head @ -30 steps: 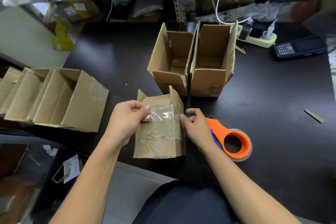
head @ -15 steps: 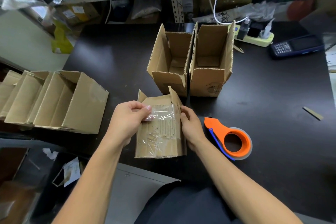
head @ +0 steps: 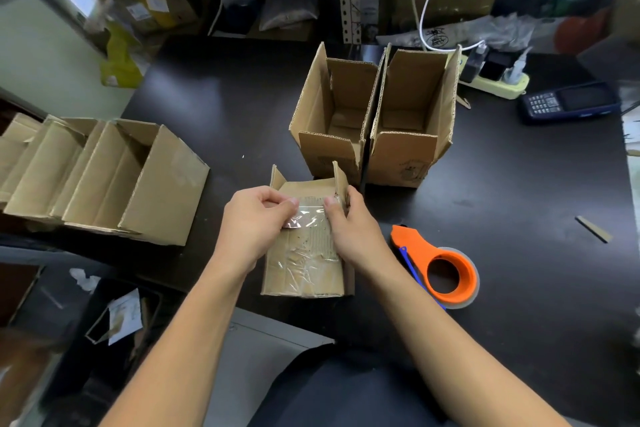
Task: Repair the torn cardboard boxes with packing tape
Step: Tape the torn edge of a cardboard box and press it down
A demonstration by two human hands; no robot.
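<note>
- Left hand pinches the clear tape strip over the torn box
- Right hand grips the box's right edge, thumb on the tape
- Orange tape dispenser lies on the desk, right of the box

free: dark table right | blocked: upright boxes behind, tape dispenser right

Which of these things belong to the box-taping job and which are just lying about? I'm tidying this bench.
Job:
- box being taped
- clear tape strip, held by left hand and right hand
- orange tape dispenser
- two open boxes
- boxes on their sides

Lying about:
- handheld scanner
- power strip
- cardboard sliver
</note>
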